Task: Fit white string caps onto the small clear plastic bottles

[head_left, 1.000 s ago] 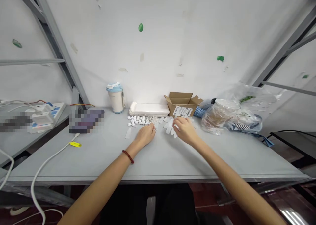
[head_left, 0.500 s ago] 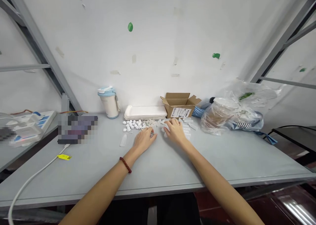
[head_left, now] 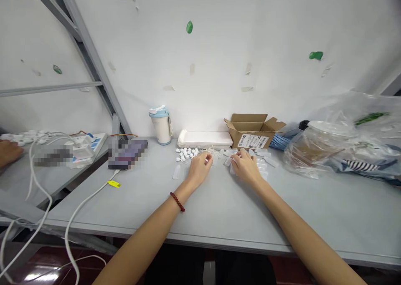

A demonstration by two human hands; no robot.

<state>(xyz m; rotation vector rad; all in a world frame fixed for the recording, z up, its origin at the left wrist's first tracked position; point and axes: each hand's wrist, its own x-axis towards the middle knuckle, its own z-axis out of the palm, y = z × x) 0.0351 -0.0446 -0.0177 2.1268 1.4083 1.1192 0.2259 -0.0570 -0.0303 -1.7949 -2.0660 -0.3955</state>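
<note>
My left hand (head_left: 199, 169), a dark red bead bracelet (head_left: 177, 202) at its wrist, is closed in a pinch at the near side of a tangle of thin pale strings (head_left: 210, 150). Whatever its fingertips hold is too small to make out. Small white pieces (head_left: 184, 154) lie in a cluster just beyond that hand. My right hand (head_left: 246, 168) rests over clear plastic pieces (head_left: 262, 165), its fingers bent downward and thumb apart, touching them. One separate clear plastic piece (head_left: 177, 172) lies left of my left hand.
At the back stand a cup with blue lid (head_left: 161, 126), a white stack (head_left: 206, 139) and an open cardboard box (head_left: 250, 130). Plastic-bagged things (head_left: 328, 147) are at right. A blurred device (head_left: 128, 154) with white cable (head_left: 94, 197) is at left. Another person's hand (head_left: 9, 152) shows far left.
The view has swung left, bringing the neighbouring table and another person's hand into sight. My left hand's thumb and fingers have come together in a pinch; my right hand stays over the clear pieces.
</note>
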